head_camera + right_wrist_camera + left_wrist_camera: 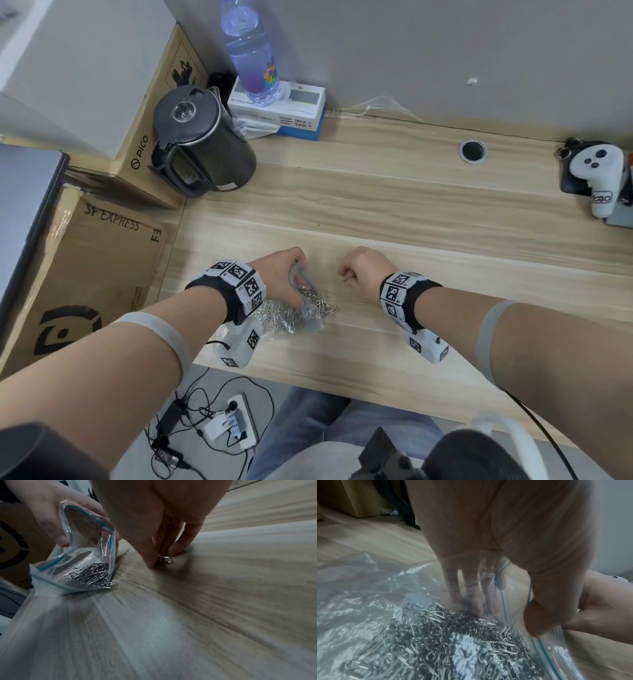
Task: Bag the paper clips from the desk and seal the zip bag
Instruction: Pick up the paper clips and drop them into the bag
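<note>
My left hand (pixel 294 277) grips the rim of a clear zip bag (pixel 310 320) with a teal seal strip and holds its mouth open toward the right. The bag lies on the wooden desk (pixel 411 212) with a heap of silver paper clips (pixel 308 298) inside. The left wrist view shows my fingers (pixel 471 588) behind the plastic, my thumb on the rim, and the clips (pixel 453 635) below. My right hand (pixel 346 274), just right of the bag, pinches a few paper clips (pixel 165 559) against the desk. One loose clip (pixel 127 551) lies between that hand and the bag (pixel 82 561).
A black kettle (pixel 202 144) stands at the back left beside cardboard boxes (pixel 85 274). A water bottle (pixel 251 51) sits on a white box (pixel 287 109) by the wall. A white controller (pixel 597 174) lies far right, near a cable hole (pixel 472 150).
</note>
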Available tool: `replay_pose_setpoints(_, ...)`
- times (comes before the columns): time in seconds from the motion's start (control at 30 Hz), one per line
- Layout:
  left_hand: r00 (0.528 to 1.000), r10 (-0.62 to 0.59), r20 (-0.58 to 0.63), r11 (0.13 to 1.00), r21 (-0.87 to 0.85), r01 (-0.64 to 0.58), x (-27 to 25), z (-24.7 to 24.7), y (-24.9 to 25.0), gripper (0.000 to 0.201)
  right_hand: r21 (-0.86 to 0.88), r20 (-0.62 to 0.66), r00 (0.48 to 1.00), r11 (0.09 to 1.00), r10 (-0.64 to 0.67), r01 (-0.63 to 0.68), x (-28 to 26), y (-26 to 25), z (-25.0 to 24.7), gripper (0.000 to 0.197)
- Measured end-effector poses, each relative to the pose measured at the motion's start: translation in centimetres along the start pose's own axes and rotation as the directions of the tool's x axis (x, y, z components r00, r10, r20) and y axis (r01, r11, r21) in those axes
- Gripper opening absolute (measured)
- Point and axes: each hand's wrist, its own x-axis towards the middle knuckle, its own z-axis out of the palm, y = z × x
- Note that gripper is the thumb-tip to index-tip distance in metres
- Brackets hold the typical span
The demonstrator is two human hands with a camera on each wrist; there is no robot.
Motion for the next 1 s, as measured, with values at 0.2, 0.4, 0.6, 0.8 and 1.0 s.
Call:
replay_pose_setpoints(0.2,1.000,0.003,-0.003,1.000,0.013,-0.003,0.0,0.2,-0.1,0.066,0.027,0.060,0.998,0.999,0.019,-0.021,-0.2,0.0,-0.2,0.027)
replay_pose_setpoints(0.4,1.000,0.014,-0.014,0.999,0.029,-0.014,-0.2,0.2,0.1,0.067,0.435,-0.139,0.945,0.876,0.295,-0.209,-0.7,1.4,-2.2,0.020)
replay_pose_setpoints(0.6,0.999,0.034,-0.012,0.998,0.057,-0.033,0.1,0.8,0.8,0.066,0.539,-0.086,0.924,0.797,0.373,-0.271,-1.6,2.2,-4.2,0.018)
replay_pose_setpoints(0.8,0.999,0.048,0.014,0.997,0.063,-0.049,0.7,0.9,1.7,0.070,0.569,0.020,0.981,0.804,0.194,-0.171,-1.9,-1.7,-2.8,0.031)
replay_pose_setpoints(1.0,0.998,0.069,0.000,0.989,0.128,-0.068,1.2,0.9,2.9,0.068,0.805,0.153,0.977,0.554,0.151,-0.211,-2.5,-3.9,-1.3,0.018)
